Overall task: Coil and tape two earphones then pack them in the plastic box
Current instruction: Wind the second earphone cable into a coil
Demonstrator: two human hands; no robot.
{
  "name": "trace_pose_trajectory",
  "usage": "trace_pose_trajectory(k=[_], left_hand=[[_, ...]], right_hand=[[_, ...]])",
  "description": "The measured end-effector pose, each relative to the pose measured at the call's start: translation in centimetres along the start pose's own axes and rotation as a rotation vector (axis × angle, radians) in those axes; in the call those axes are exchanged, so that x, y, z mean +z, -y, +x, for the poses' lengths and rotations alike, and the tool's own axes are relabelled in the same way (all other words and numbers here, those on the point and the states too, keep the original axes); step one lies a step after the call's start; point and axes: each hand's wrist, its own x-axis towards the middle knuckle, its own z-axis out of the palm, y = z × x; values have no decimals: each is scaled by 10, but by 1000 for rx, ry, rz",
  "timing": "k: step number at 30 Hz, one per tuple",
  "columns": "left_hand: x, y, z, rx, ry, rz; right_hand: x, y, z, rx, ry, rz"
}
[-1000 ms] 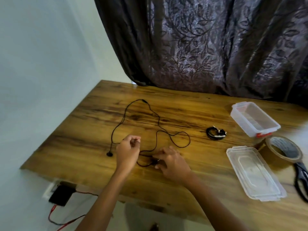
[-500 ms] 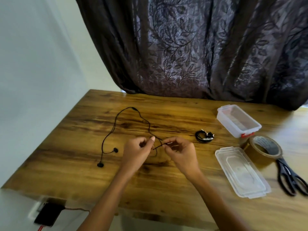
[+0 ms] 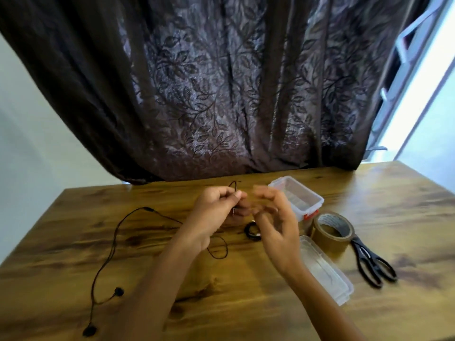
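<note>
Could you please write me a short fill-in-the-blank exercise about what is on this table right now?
1. The left hand pinches the plug end of the uncoiled ____.
2. The scissors lie right of the roll of brown ____.
3. The plastic box stands open, and its ____ lies nearer the person.
4. The coiled earphone lies on the ____, outside the box.

Missing words: earphone; tape; lid; table

Coiled earphone point(image 3: 251, 232) partly behind blurred hands point(image 3: 273, 217)
</note>
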Motion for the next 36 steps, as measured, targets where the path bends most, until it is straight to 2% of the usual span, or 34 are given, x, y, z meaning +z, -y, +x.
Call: trace_pose_trajectory(k=[3, 6, 10, 13, 16, 19, 24, 31, 33, 36], left_hand=[[9, -23, 9, 77, 135, 120], [15, -49, 20, 138, 198, 142], [21, -83, 36, 116, 324, 28], [29, -101, 48, 121, 367, -96], [37, -112, 59, 174, 377, -260], [45, -119, 69, 227, 345, -391], [54, -117, 85, 313, 284, -485], [62, -104, 102, 391, 287, -425], [66, -99, 101, 433, 316, -305], [71, -92, 100, 496, 387, -114]], right_hand=[[-15, 5, 27, 83, 40, 61], [-29, 15, 54, 157, 59, 205], [-38, 27, 74, 265, 77, 524], [-38, 31, 80, 298, 56, 580], [-39, 30, 79, 313, -17, 383], [-42, 26, 73, 252, -33, 123], [-52, 24, 59, 42, -10, -513], [-68, 49, 60, -272, 110, -1278], [-73, 64, 69, -413, 64, -1388], [-81, 86, 88, -595, 3, -1423]])
